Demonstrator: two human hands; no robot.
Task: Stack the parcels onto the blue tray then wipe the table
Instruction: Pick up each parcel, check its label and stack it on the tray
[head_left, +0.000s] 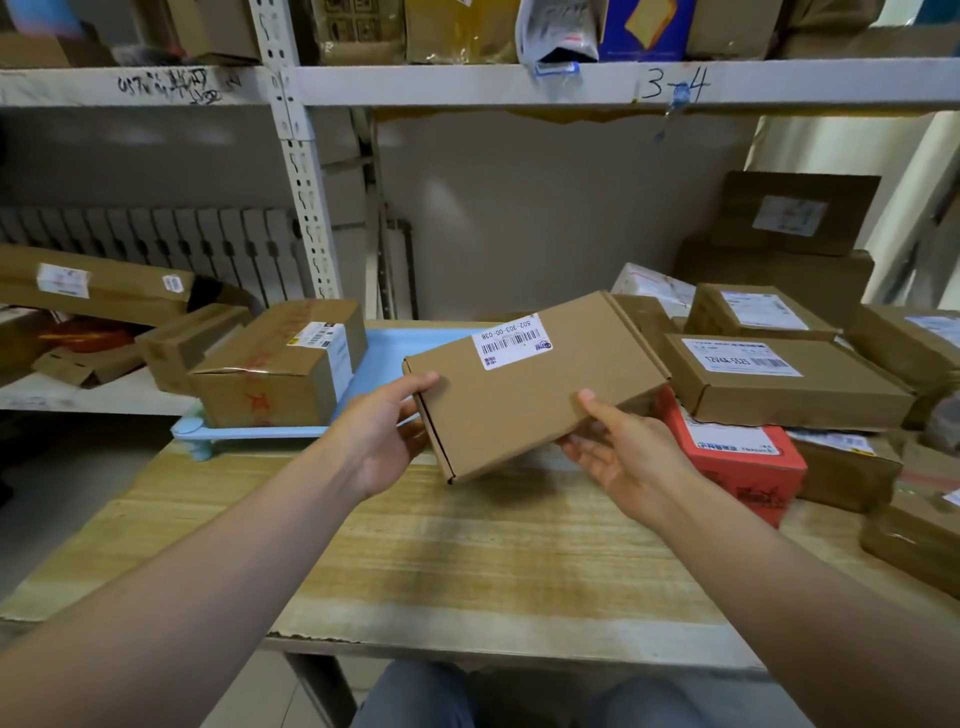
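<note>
Head camera, single wide-angle view, looking forward and down

It sat close above the wooden table (467, 545), facing the shelving (519, 83) behind it; both forearms reached in from the bottom edge, the person's knees showed below, and straight lines bowed toward the frame's borders.

The wooden table (467, 545) carries a blue tray (387, 358) at its far left, with a taped brown box (275, 364) on the tray. On the table's right side lie a red box (737, 462) and several brown cardboard parcels (841, 467), stacked close together
</note>
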